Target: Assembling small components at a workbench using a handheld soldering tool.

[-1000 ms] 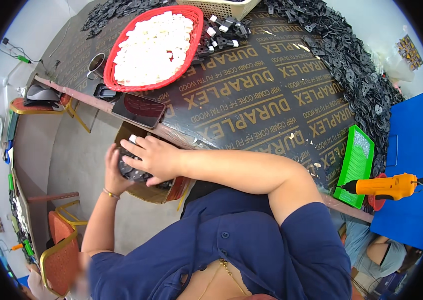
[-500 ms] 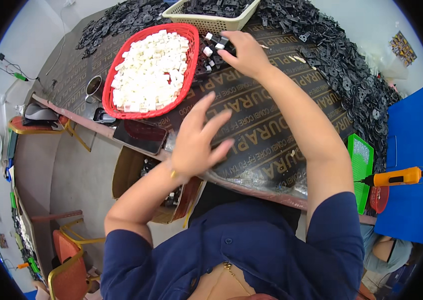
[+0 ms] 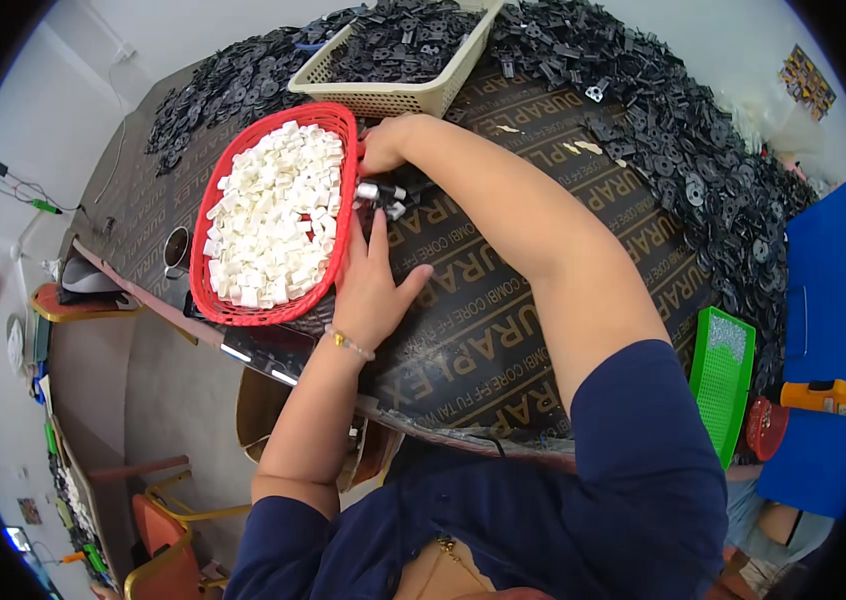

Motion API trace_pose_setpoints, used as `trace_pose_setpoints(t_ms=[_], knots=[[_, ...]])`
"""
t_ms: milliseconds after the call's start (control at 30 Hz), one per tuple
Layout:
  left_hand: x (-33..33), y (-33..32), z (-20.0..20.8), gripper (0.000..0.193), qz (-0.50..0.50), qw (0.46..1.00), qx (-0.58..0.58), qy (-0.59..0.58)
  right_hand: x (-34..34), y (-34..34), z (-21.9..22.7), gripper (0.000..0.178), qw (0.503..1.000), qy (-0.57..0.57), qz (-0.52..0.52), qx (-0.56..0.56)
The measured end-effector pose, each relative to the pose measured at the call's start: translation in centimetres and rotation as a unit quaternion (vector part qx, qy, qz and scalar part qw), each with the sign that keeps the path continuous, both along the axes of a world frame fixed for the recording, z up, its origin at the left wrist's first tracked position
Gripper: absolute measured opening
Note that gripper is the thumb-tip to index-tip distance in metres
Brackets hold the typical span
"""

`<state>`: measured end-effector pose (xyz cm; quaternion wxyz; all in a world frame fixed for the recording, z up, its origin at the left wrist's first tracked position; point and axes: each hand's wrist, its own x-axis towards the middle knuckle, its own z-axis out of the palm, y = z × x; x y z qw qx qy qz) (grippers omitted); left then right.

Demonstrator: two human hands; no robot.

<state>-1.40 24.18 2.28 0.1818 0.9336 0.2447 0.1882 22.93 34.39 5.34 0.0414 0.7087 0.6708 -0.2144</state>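
Observation:
A red woven basket [image 3: 205,295] heaped with small white plastic pieces [image 3: 278,215] stands at the table's left. Along its right side rests my left hand [image 3: 371,285], open, fingers stretched forward and thumb spread wide. Beyond it my right hand [image 3: 388,145] reaches in to the basket's far right rim; its fingers point down and are partly hidden, so their grip does not show. Between the two hands lies a small cluster of black parts with white caps [image 3: 383,197], close against the basket.
A cream perforated basket [image 3: 433,100] of black parts stands behind. Black parts [image 3: 683,150] lie heaped along the far and right edges. A metal cup [image 3: 176,250] and dark phone [image 3: 278,350] are at left. At right are a green tray [image 3: 723,375] and orange power screwdriver [image 3: 821,397].
My left hand has moved forward from mid-air to the red basket's side. My right hand has shifted left to the basket's rim. The whole view has tilted, so the table appears lower.

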Motion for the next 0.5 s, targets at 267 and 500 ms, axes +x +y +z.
trace_pose_setpoints(t_ms=[267,500], knots=[[-0.7,-3.5,0.1,0.095,-0.11,0.99,0.015,0.085,-1.9,-14.6,2.4,0.071,0.998,-0.059,0.024,0.026],[-1.4,-7.5,1.5,0.087,-0.205,0.976,-0.001,0.077,6.7,-15.6,3.0,0.05,0.953,0.094,-0.118,0.262]])
